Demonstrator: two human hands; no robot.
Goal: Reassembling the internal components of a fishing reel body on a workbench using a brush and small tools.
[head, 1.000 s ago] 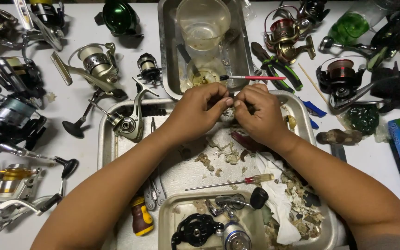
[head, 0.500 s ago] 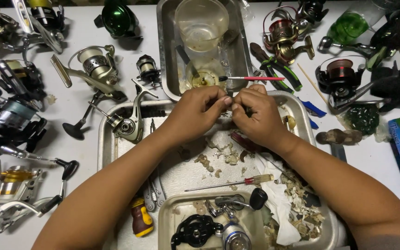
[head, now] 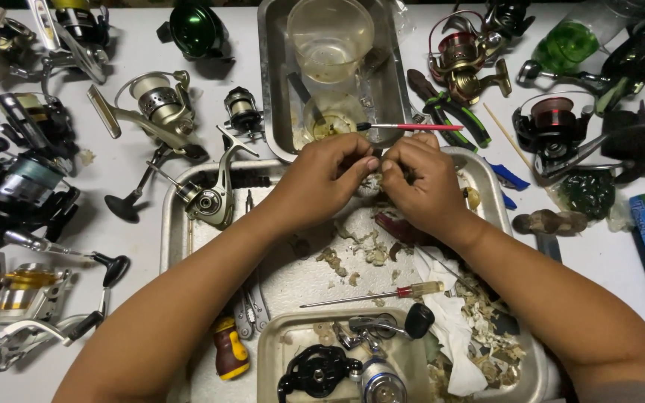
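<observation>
Hands meet over the far end of the metal tray point(head: 181, 224). Left hand point(head: 322, 175) and right hand point(head: 419, 179) pinch a small part point(head: 373, 179) between fingertips; the part is mostly hidden. Nearby: a reel body point(head: 210, 198) just left, a red-handled screwdriver point(head: 382, 295) on the tray, a brush point(head: 404, 127) beyond.

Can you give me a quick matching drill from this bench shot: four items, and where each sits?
Items:
1. screwdriver
2. pliers
3. clear plastic cup
4. green round part

Places:
a. bare table, top left of the upper tray
b. inside the upper tray
c. table, right of the upper tray
d. in the big tray, below the hands

Pairs: 1-d, 2-c, 3-b, 4-a
</observation>
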